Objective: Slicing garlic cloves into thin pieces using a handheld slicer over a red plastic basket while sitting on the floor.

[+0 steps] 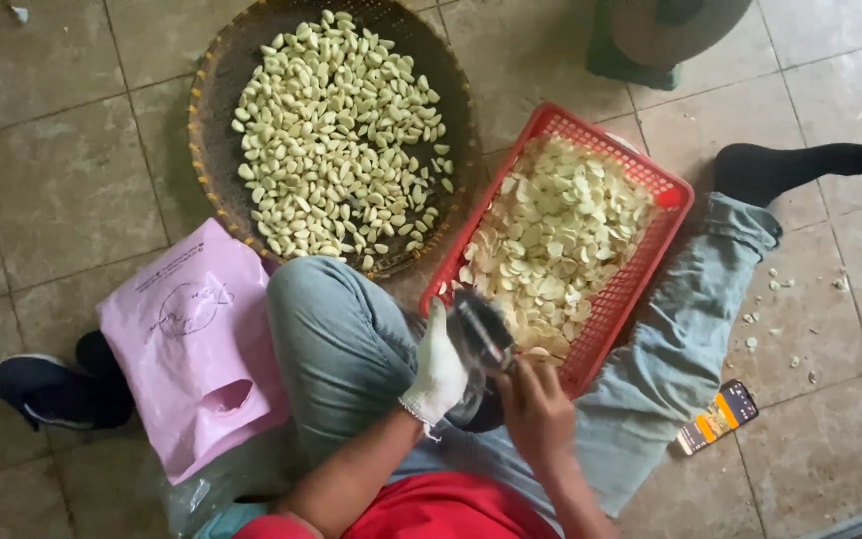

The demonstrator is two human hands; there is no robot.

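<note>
I sit on a tiled floor, legs in grey jeans. My left hand [440,371], in a white glove, grips a dark slicer [479,329] held over the near edge of a red plastic basket [672,196]. My bare right hand [537,407] is closed against the slicer's lower end, fingers curled; what it pinches is hidden. The basket holds a heap of thin pale garlic slices [556,238]. To its left, a round woven tray [214,150] carries many peeled garlic cloves [336,140].
A pink plastic bag [192,344] lies by my left knee, with a dark shoe [57,391] beside it. A phone [717,416] rests on the floor at right. Garlic scraps [775,284] dot the tiles near my socked foot [800,165]. A green-based object [641,50] stands at the top.
</note>
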